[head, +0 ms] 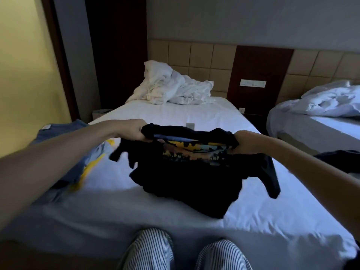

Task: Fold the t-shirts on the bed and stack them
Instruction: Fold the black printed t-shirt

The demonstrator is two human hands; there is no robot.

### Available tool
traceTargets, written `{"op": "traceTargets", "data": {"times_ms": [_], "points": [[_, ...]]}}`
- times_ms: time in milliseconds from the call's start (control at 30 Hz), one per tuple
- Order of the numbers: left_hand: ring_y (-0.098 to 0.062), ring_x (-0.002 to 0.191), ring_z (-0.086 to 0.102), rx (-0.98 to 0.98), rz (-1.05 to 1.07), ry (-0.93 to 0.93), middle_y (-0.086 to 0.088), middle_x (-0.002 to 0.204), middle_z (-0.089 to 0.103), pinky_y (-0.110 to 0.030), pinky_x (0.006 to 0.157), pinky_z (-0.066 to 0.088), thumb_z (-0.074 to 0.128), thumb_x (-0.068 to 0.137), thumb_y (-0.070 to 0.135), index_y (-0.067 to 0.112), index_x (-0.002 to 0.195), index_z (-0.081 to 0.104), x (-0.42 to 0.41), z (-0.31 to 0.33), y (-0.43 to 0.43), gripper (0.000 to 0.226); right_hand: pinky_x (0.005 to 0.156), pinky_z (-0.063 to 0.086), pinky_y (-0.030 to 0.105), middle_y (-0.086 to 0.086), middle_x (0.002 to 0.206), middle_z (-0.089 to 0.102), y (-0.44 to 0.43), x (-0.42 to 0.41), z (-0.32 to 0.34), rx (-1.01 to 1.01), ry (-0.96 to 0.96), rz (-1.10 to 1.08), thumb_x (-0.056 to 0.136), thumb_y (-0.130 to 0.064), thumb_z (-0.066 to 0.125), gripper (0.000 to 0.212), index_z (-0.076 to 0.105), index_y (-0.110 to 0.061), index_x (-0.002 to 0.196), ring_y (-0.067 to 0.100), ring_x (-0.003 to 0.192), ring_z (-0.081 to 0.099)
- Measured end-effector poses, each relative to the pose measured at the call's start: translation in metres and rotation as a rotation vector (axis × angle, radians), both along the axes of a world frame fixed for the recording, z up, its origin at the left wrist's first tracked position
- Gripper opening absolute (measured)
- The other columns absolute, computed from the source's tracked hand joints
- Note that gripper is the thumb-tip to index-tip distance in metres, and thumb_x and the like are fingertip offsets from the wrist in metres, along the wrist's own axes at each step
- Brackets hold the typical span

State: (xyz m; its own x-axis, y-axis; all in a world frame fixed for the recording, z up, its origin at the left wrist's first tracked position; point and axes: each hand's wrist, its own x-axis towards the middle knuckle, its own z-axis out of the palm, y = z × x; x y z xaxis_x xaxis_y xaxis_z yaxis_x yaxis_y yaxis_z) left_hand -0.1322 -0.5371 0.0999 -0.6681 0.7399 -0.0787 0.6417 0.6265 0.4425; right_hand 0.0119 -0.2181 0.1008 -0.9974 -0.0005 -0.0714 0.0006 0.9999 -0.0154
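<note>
Your left hand [134,131] and right hand [244,143] each have their fingers [140,132] curled tight round a bunched top corner of the black cotton t-shirt with the orange and yellow printed graphic [191,176]. It hangs between them in the middle of the frame. Its lower half lies crumpled on the white-sheeted bed [175,114] and its sleeves dangle at either side.

This looks like the spreading step, before any fold. Pull your hands apart until the top edge runs straight, then lift enough for the hem to drop free of the heap. Lay it flat on the bare sheet towards the centre of the frame, print facing down, and smooth it before you tuck in the sleeves.

Set it down apart from the blue t-shirt with yellow print [76,170] at the left and the dark garment [339,158] at the right edge, which look unfolded as well.
</note>
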Motion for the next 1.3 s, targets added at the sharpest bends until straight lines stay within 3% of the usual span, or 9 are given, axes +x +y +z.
{"op": "traceTargets", "data": {"times_ms": [167, 333, 500, 633, 767, 933, 1033, 1133, 1300], "points": [[-0.009, 0.041, 0.034, 0.322, 0.08, -0.128, 0.001, 0.051, 0.041, -0.027, 0.052, 0.027, 0.057, 0.092, 0.009, 0.005, 0.072, 0.055, 0.019, -0.018, -0.004, 0.021, 0.082, 0.051, 0.031, 0.009, 0.092, 0.065, 0.006, 0.019, -0.009, -0.563, 0.02, -0.109, 0.089, -0.016, 0.063, 0.012, 0.063, -0.007, 0.097, 0.022, 0.085, 0.062], [-0.017, 0.077, 0.065, -0.099, -0.015, -0.349, -0.001, 0.084, 0.069, -0.025, 0.068, 0.047, 0.08, 0.05, 0.065, 0.013, 0.101, 0.068, 0.041, -0.015, -0.014, 0.073, 0.074, 0.055, 0.024, 0.006, 0.101, 0.07, 0.002, 0.049, -0.013, -0.804, -0.321, -0.047, 0.079, -0.024, 0.067, 0.029, 0.064, -0.012, 0.105, 0.017, 0.086, 0.069], [-0.017, 0.079, 0.068, -0.278, 0.012, -0.402, -0.003, 0.088, 0.069, -0.024, 0.067, 0.05, 0.072, 0.082, 0.022, 0.017, 0.093, 0.066, 0.036, -0.037, -0.005, 0.014, 0.079, 0.054, 0.026, 0.007, 0.106, 0.069, 0.002, 0.036, -0.043, -0.741, -0.377, -0.069, 0.08, -0.013, 0.07, 0.032, 0.063, -0.009, 0.111, 0.021, 0.095, 0.068], [-0.01, 0.06, 0.063, -0.135, 0.114, -0.365, -0.001, 0.074, 0.063, -0.019, 0.057, 0.045, 0.068, 0.086, 0.015, 0.015, 0.081, 0.063, 0.003, -0.048, 0.012, 0.007, 0.085, 0.05, 0.03, 0.009, 0.107, 0.066, 0.009, -0.012, -0.06, -0.649, -0.119, -0.125, 0.08, -0.01, 0.072, 0.033, 0.063, -0.007, 0.112, 0.024, 0.099, 0.063], [-0.015, 0.055, 0.048, -0.007, 0.245, -0.046, -0.002, 0.063, 0.048, -0.025, 0.052, 0.032, 0.065, 0.088, 0.018, 0.012, 0.069, 0.053, -0.063, -0.024, 0.038, 0.023, 0.087, 0.043, 0.032, 0.014, 0.12, 0.06, 0.021, -0.093, -0.046, -0.441, 0.256, -0.125, 0.087, -0.013, 0.062, 0.041, 0.053, -0.007, 0.127, 0.03, 0.112, 0.056], [-0.036, 0.09, 0.06, 0.321, 0.578, 0.793, -0.015, 0.094, 0.062, -0.034, 0.062, 0.041, 0.055, 0.09, 0.017, 0.003, 0.107, 0.058, -0.127, 0.058, 0.074, 0.022, 0.069, 0.041, 0.034, 0.016, 0.115, 0.061, 0.024, -0.182, 0.03, -0.327, 0.823, -0.141, 0.091, -0.012, 0.049, 0.042, 0.044, -0.012, 0.133, 0.036, 0.101, 0.058], [-0.037, 0.093, 0.06, 0.386, 0.642, 0.97, -0.018, 0.103, 0.063, -0.038, 0.066, 0.044, 0.058, 0.091, 0.021, 0.002, 0.116, 0.057, -0.157, 0.059, 0.086, 0.032, 0.073, 0.04, 0.037, 0.016, 0.115, 0.059, 0.029, -0.222, 0.042, -0.298, 0.957, -0.166, 0.09, -0.013, 0.051, 0.039, 0.045, -0.008, 0.128, 0.037, 0.102, 0.055], [-0.034, 0.097, 0.06, 0.16, 0.598, 0.885, -0.015, 0.106, 0.061, -0.041, 0.075, 0.049, 0.063, 0.089, 0.029, 0.004, 0.113, 0.055, -0.182, 0.007, 0.082, 0.035, 0.085, 0.04, 0.038, 0.013, 0.115, 0.059, 0.046, -0.246, 0.004, -0.158, 0.778, -0.23, 0.087, -0.015, 0.052, 0.039, 0.049, -0.013, 0.126, 0.034, 0.106, 0.055], [-0.028, 0.11, 0.055, -0.156, 0.349, 0.361, -0.009, 0.117, 0.058, -0.033, 0.082, 0.043, 0.052, 0.09, 0.049, 0.009, 0.115, 0.055, -0.165, -0.162, 0.056, 0.047, 0.094, 0.038, 0.029, 0.005, 0.132, 0.053, 0.051, -0.215, -0.148, -0.093, 0.067, -0.124, 0.091, -0.039, 0.055, 0.045, 0.049, -0.017, 0.13, 0.023, 0.122, 0.049]]}}
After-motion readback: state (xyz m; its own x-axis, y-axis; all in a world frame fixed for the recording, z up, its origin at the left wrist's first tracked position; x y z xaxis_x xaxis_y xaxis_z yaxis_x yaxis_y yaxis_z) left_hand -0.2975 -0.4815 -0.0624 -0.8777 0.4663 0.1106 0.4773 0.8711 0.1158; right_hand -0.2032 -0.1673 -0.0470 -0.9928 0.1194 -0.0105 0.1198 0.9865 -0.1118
